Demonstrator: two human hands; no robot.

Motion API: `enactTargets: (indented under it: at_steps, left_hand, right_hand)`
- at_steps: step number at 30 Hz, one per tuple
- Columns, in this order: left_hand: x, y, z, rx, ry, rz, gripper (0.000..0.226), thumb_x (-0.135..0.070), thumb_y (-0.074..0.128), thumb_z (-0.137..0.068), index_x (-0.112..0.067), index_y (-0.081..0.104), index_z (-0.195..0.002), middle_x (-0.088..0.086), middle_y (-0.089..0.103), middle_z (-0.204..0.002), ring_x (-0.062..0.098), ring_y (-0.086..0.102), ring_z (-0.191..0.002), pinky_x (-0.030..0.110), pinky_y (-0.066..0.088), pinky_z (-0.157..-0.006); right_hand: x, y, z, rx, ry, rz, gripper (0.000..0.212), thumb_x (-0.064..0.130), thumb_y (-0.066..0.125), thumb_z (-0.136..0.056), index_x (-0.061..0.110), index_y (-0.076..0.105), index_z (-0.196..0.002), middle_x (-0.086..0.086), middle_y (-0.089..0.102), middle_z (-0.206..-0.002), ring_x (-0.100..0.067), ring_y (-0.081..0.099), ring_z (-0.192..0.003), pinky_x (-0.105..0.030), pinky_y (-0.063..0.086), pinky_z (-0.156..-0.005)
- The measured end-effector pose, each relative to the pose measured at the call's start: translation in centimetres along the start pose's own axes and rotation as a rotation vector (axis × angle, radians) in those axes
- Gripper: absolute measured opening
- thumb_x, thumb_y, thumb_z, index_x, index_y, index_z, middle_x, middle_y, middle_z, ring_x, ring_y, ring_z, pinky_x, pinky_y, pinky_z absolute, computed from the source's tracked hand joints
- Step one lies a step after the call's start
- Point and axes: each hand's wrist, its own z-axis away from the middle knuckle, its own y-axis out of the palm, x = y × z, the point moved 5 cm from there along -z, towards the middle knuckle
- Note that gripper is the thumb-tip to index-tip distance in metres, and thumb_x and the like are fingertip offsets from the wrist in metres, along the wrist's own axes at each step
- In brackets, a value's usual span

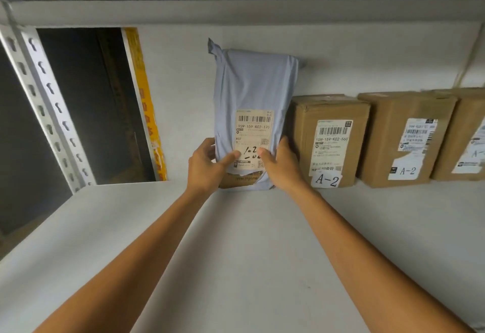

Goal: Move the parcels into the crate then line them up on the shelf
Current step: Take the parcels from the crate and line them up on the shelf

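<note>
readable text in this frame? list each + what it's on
"159-159-K02-170", "K02": label on grey mailer bag.
"15H-159-K02-560": label on nearest cardboard box.
"A-2": white tag at that box's lower edge.
"A-2": label on second box.
Handwriting, fine print, yellow strip: unreadable.

Both bare arms reach up from the bottom of the frame toward the middle. They come close together at the hands. The left hand sits a little left of the middle, with its thumb pointing right and its fingers curled around the far side. The right hand sits just right of it, thumb pointing left. Both grips are closed on the same thing, one on each side. The wrists are straight.
</note>
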Motion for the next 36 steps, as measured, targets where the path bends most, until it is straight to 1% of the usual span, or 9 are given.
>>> enactTargets:
  at_steps: [5,11,13,18,23,26,28,31,36]
  left_hand:
    - [0.7,-0.1,0.8,-0.004,-0.038,0.027,0.018,-0.028,0.072,-0.083,-0.024,0.063,-0.098,-0.009,0.071,-0.096,0.009,0.068,-0.091,0.032,0.057,-0.083]
    - [-0.6,-1.6,2.2,0.123,0.072,-0.046,0.033,-0.016,0.056,-0.094,-0.021,0.056,-0.126,-0.011,0.064,-0.113,0.008,0.062,-0.102,0.020,0.051,-0.084]
    - [-1.3,-2.5,3.0,0.111,0.088,-0.035,0.038,-0.015,0.055,-0.094,-0.020,0.052,-0.132,-0.007,0.061,-0.117,0.011,0.059,-0.105,0.026,0.051,-0.087]
    - [-2.9,-2.7,5.7,0.181,0.152,-0.205,0.036,-0.011,0.052,-0.093,-0.016,0.055,-0.129,0.001,0.057,-0.126,0.020,0.057,-0.111,0.033,0.051,-0.093]
    - [-5.3,-0.6,8.7,0.300,0.212,-0.552,0.046,-0.016,0.055,-0.091,-0.018,0.049,-0.137,0.006,0.033,-0.151,0.026,0.037,-0.135,0.039,0.037,-0.107]
    - [-7.7,2.1,11.3,0.423,0.253,-0.586,0.047,-0.017,0.056,-0.091,-0.021,0.049,-0.137,0.007,0.037,-0.150,0.027,0.032,-0.139,0.042,0.028,-0.112]
    - [-9.4,4.7,13.1,0.537,0.283,-0.614,0.047,-0.017,0.057,-0.091,-0.018,0.047,-0.138,0.008,0.045,-0.144,0.028,0.038,-0.135,0.040,0.029,-0.111]
    - [-12.0,9.8,16.1,0.663,0.346,-0.655,0.055,-0.023,0.058,-0.092,-0.019,0.039,-0.144,0.007,0.040,-0.149,0.028,0.037,-0.136,0.042,0.030,-0.113]
    - [-16.8,19.2,22.3,0.823,0.343,-0.591,0.057,-0.027,0.056,-0.094,-0.027,0.033,-0.146,0.002,0.036,-0.152,0.024,0.033,-0.139,0.042,0.028,-0.114]
  right_hand:
    - [0.5,0.1,0.9,-0.141,0.001,0.017,0.028,0.022,0.057,-0.095,0.004,0.044,-0.111,-0.015,0.062,-0.124,-0.032,0.062,-0.110,-0.047,0.053,-0.089]
    - [1.1,-0.9,2.9,-0.220,0.091,-0.110,0.033,0.015,0.063,-0.090,0.008,0.049,-0.119,-0.007,0.062,-0.120,-0.022,0.064,-0.102,-0.024,0.052,-0.070]
    - [1.3,-1.7,4.1,-0.212,0.065,-0.132,0.037,0.016,0.062,-0.091,0.011,0.050,-0.126,-0.002,0.062,-0.120,-0.015,0.062,-0.099,-0.019,0.048,-0.072]
    - [0.5,-3.2,7.4,-0.083,0.073,-0.009,0.042,0.023,0.062,-0.091,0.015,0.052,-0.131,-0.001,0.061,-0.122,-0.019,0.058,-0.114,-0.030,0.047,-0.092]
    - [1.0,-6.6,11.1,0.087,0.050,0.234,0.055,0.030,0.060,-0.093,0.016,0.043,-0.143,-0.003,0.045,-0.146,-0.019,0.042,-0.134,-0.023,0.033,-0.100]
    - [0.7,-9.9,13.2,0.095,0.020,0.300,0.058,0.031,0.062,-0.091,0.017,0.042,-0.144,-0.003,0.042,-0.150,-0.019,0.037,-0.138,-0.024,0.029,-0.106]
    - [0.1,-12.7,14.9,0.087,0.035,0.335,0.060,0.034,0.062,-0.091,0.018,0.041,-0.145,-0.002,0.040,-0.151,-0.020,0.036,-0.139,-0.026,0.029,-0.108]
    - [-1.5,-18.2,18.1,0.061,0.097,0.372,0.064,0.041,0.058,-0.093,0.022,0.033,-0.149,-0.001,0.032,-0.155,-0.022,0.032,-0.141,-0.030,0.029,-0.110]
    - [-5.2,-29.4,24.2,-0.027,0.234,0.360,0.067,0.045,0.057,-0.092,0.026,0.028,-0.150,-0.002,0.029,-0.155,-0.023,0.037,-0.137,-0.034,0.041,-0.103]
